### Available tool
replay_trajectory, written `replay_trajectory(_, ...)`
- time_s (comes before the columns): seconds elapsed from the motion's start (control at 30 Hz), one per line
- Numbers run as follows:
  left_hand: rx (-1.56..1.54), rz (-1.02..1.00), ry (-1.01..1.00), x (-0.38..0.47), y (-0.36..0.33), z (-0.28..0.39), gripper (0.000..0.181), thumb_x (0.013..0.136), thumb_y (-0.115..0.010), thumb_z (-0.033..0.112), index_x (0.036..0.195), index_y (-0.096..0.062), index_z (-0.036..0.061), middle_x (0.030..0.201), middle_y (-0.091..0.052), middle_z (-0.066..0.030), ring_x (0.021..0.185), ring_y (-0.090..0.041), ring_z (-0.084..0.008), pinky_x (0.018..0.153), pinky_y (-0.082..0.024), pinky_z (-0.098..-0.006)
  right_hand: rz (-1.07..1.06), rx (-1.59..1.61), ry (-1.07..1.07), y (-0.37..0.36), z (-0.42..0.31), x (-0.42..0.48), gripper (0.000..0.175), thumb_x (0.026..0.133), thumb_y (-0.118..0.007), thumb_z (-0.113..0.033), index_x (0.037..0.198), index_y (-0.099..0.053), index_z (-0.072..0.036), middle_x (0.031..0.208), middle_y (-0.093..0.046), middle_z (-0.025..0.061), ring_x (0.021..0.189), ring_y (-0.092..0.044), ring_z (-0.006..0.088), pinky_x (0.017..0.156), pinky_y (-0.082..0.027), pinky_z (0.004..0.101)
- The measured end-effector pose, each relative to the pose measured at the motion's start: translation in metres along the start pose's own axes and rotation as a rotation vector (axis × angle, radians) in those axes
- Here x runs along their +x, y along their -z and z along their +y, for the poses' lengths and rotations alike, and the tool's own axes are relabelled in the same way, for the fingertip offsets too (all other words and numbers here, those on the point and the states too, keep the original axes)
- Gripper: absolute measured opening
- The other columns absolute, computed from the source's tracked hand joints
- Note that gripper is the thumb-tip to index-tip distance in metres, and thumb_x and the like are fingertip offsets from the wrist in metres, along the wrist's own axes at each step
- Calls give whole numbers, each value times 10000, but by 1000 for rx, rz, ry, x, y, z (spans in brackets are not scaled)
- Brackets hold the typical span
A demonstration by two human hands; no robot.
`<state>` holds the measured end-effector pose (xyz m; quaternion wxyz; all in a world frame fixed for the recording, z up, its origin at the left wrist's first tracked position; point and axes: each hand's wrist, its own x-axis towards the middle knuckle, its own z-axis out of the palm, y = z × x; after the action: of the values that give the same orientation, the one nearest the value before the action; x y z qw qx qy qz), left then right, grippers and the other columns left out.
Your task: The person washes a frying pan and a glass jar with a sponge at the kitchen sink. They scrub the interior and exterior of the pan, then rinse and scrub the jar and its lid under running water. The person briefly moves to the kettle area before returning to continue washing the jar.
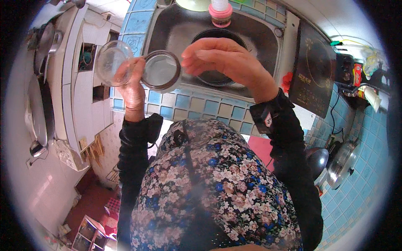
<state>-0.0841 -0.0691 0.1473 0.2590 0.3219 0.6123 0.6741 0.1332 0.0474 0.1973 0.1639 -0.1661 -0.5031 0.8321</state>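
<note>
My left hand pinches two clear round things side by side above the sink's left edge: a clear bowl-like container on the left, and a clear jar or cup with a dark rim on the right. Whether they are glass or plastic I cannot tell. To the right, my right hand is held over the sink with its fingers together and slightly curved, touching nothing that I can see. Under it, a dark round pan sits in the metal sink, partly hidden by the hand.
A white and pink cylindrical fitting is at the sink's far side, beside a pale green bowl. Blue and white tiles edge the counter before me. A black induction cooktop lies right of the sink. Lidded cookware stands farther right.
</note>
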Motion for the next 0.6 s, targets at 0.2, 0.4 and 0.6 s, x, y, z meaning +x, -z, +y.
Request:
replay_trajectory(0.2,170,-200,-37,0,-8,-6,154,733,-744,79,861,-679,24,798,-660,-26,721,-575,-98,677,-458,-236,-50,-904,289,-16,30,46,177,845,-514,-140,856,-585,21,802,-629,129,743,-622,251,652,-496,354)
replay_trajectory(0.4,185,-263,-49,5,-19,-9,201,680,-798,106,833,-687,39,779,-664,-18,700,-579,-85,651,-471,-242,-465,-1397,268,-18,36,44,336,817,-561,-319,836,-559,17,830,-615,186,792,-600,367,688,-480,455)
replay_trajectory(0.6,329,-491,-275,18,-41,-12,273,580,-840,161,730,-652,32,640,-562,-40,554,-511,-138,537,-423,-246,-520,-1275,141,-2,51,44,477,722,-654,-457,885,-613,-10,930,-609,162,856,-596,334,791,-484,386)
